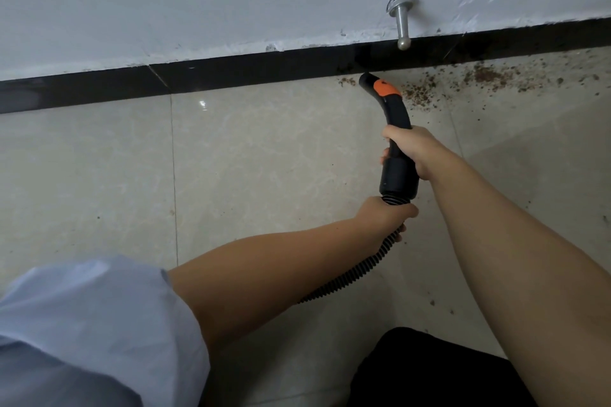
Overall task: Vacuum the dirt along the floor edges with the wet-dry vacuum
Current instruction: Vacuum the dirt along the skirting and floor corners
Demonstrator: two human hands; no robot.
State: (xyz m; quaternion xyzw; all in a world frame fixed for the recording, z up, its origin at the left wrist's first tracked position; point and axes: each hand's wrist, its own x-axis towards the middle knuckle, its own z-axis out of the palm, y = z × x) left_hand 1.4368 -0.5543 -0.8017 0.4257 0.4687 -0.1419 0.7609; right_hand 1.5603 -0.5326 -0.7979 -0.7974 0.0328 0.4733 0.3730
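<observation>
Dirt (476,79) lies thick along the black skirting (231,76) right of the vacuum nozzle (380,92), floor to its left looking clean; right hand (413,150) grips the handle, left hand (383,215) grips the hose (363,269).

A black nozzle (391,122) is showing an orange patch; brown dirt (479,78) is speckling the beige marbled floor (264,149) beneath a black skirting (231,71).

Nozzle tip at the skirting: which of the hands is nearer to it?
Right. The right hand grips the wand's handle just behind the nozzle tip; the left hand holds the hose farther back, below the wand's cuff.
</observation>
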